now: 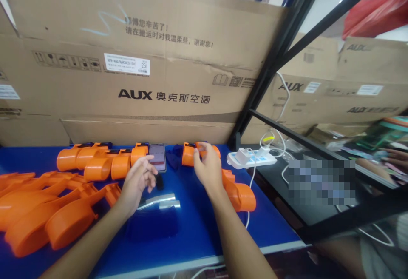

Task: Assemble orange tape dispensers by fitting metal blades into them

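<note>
Bare forearms (92, 236) reach in from seven and five o'clock over a blue worktop (197, 232), twelve o'clock pointing away from the camera. Large orange rings with handles (68, 228) crowd the worktop at eight o'clock, and a row of smaller orange rings (97, 169) sits at ten. Cardboard boxes (178, 79) wall off twelve o'clock; a black shelf frame (280, 49) slants up at one. A white power strip (251, 158) lies at three o'clock of the right hand (208, 168), with another person's hand (397, 160) well beyond it.

A phone (159, 155) lies at one o'clock of the left hand (138, 181), metal bars (167, 198) at four. That hand is loosely curled, nothing visible in it.

At the right hand's ten o'clock, just beside the thumb, is a small orange ring (188, 155). The fingers bend over the spot; I cannot tell whether they grip. A bigger orange piece (244, 198) lies at four o'clock, partly behind the forearm.
</note>
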Demonstrator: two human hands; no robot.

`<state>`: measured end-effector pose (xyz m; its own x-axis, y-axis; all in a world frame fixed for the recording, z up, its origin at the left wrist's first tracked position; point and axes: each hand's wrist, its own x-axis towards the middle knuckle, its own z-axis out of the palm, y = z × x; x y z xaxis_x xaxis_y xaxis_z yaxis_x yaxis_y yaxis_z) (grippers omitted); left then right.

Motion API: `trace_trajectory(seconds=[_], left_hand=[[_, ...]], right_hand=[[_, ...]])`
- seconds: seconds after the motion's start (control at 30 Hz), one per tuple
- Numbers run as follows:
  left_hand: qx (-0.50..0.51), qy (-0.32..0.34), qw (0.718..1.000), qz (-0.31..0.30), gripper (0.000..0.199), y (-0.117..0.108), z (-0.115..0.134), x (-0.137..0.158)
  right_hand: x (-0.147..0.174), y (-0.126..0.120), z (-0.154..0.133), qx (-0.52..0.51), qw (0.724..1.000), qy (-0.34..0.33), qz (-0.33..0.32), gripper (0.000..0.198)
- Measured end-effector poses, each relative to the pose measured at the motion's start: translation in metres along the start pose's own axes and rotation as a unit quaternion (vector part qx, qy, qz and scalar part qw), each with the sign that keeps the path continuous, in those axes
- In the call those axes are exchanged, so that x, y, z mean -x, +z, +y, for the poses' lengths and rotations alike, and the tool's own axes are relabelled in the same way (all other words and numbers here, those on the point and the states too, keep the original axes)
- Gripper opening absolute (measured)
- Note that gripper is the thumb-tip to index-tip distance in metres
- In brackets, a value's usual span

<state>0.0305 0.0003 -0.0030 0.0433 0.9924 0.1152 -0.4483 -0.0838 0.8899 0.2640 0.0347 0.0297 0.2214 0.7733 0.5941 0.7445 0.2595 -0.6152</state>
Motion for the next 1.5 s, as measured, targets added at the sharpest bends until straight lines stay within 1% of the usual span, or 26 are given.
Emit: trace_trajectory(seconds=[0.07, 0.1, 0.13, 0.17, 0.23, 0.3, 0.37, 0.43, 0.47, 0.57, 0.7, 0.8, 0.83, 0.9, 0.93, 0.97, 1.03, 1.07, 1.13, 1.2, 1.27, 1.33, 1.4, 1.43, 1.5], left_hand=[[-0.004, -0.003, 1.000, -0.001, 0.050, -0.001, 0.000, 0.000], [-0.007, -0.004, 1.000, -0.002, 0.049, 0.000, 0.001, 0.000], [-0.008, -0.007, 1.000, -0.004, 0.048, 0.000, 0.001, 0.001], [-0.009, -0.011, 1.000, -0.005, 0.047, 0.001, 0.002, 0.001], [-0.012, -0.021, 1.000, -0.007, 0.045, 0.003, 0.002, 0.003], [-0.015, -0.032, 0.999, -0.012, 0.042, 0.006, 0.003, 0.005], [-0.022, -0.039, 0.999, -0.017, 0.041, 0.008, 0.002, 0.007], [-0.027, -0.044, 0.998, -0.021, 0.039, 0.009, 0.001, 0.008], [-0.030, -0.046, 0.998, -0.021, 0.039, 0.009, 0.001, 0.008], [-0.035, -0.048, 0.998, -0.017, 0.038, 0.008, 0.000, 0.006], [-0.040, -0.045, 0.998, -0.011, 0.036, 0.006, 0.000, 0.005], [-0.042, -0.045, 0.998, -0.011, 0.036, 0.005, 0.000, 0.005], [-0.041, -0.045, 0.998, -0.010, 0.036, 0.005, 0.000, 0.005], [-0.040, -0.046, 0.998, -0.012, 0.035, 0.005, -0.001, 0.005], [-0.039, -0.047, 0.998, -0.014, 0.035, 0.005, -0.001, 0.005], [-0.040, -0.048, 0.998, -0.017, 0.035, 0.005, -0.002, 0.006], [-0.044, -0.053, 0.997, -0.029, 0.037, 0.005, -0.002, 0.006], [-0.046, -0.056, 0.997, -0.040, 0.039, 0.005, -0.001, 0.007], [-0.041, -0.066, 0.995, -0.070, 0.047, 0.006, -0.001, 0.009], [-0.018, -0.068, 0.993, -0.094, 0.052, 0.008, 0.000, 0.010], [0.011, -0.070, 0.993, -0.090, 0.049, 0.010, 0.001, 0.011], [0.031, -0.074, 0.995, -0.056, 0.041, 0.011, 0.001, 0.010], [0.043, -0.076, 0.996, -0.007, 0.034, 0.011, 0.001, 0.008], [0.052, -0.075, 0.996, 0.015, 0.033, 0.011, 0.002, 0.007], [0.075, -0.074, 0.993, 0.047, 0.035, 0.009, 0.004, 0.004]], right_hand=[[0.001, -0.019, -0.009, 0.031, 0.998, -0.023, 0.045, 0.035], [0.002, -0.031, -0.012, 0.067, 0.996, -0.034, 0.052, 0.035], [0.005, -0.045, -0.014, 0.122, 0.990, -0.049, 0.042, 0.036], [0.008, -0.060, -0.015, 0.188, 0.980, -0.067, 0.018, 0.037], [0.017, -0.088, -0.011, 0.295, 0.950, -0.085, -0.054, 0.042], [0.026, -0.111, 0.001, 0.359, 0.924, -0.074, -0.108, 0.047], [0.035, -0.125, 0.017, 0.392, 0.905, -0.040, -0.159, 0.051], [0.043, -0.130, 0.033, 0.387, 0.897, 0.006, -0.212, 0.049], [0.045, -0.129, 0.040, 0.382, 0.895, 0.019, -0.228, 0.046], [0.049, -0.125, 0.051, 0.383, 0.889, 0.028, -0.248, 0.038], [0.044, -0.128, 0.045, 0.394, 0.894, 0.015, -0.213, 0.031], [0.035, -0.141, 0.033, 0.403, 0.892, 0.062, -0.196, 0.031], [0.033, -0.145, 0.028, 0.405, 0.893, 0.072, -0.181, 0.032], [0.032, -0.150, 0.015, 0.402, 0.903, 0.069, -0.133, 0.035], [0.032, -0.150, 0.007, 0.392, 0.912, 0.054, -0.105, 0.036], [0.034, -0.147, -0.002, 0.368, 0.926, 0.025, -0.083, 0.037], [0.040, -0.135, -0.024, 0.285, 0.956, -0.049, -0.042, 0.040], [0.043, -0.125, -0.036, 0.240, 0.966, -0.082, -0.043, 0.040], [0.051, -0.103, -0.058, 0.156, 0.975, -0.144, -0.058, 0.037], [0.058, -0.081, -0.077, 0.106, 0.973, -0.186, -0.089, 0.036], [0.064, -0.062, -0.088, 0.088, 0.963, -0.221, -0.125, 0.037], [0.065, -0.048, -0.092, 0.057, 0.959, -0.231, -0.158, 0.037], [0.059, -0.037, -0.088, -0.011, 0.954, -0.230, -0.190, 0.046], [0.053, -0.031, -0.084, -0.049, 0.953, -0.225, -0.198, 0.046], [0.036, -0.018, -0.071, -0.078, 0.967, -0.179, -0.165, 0.037]])
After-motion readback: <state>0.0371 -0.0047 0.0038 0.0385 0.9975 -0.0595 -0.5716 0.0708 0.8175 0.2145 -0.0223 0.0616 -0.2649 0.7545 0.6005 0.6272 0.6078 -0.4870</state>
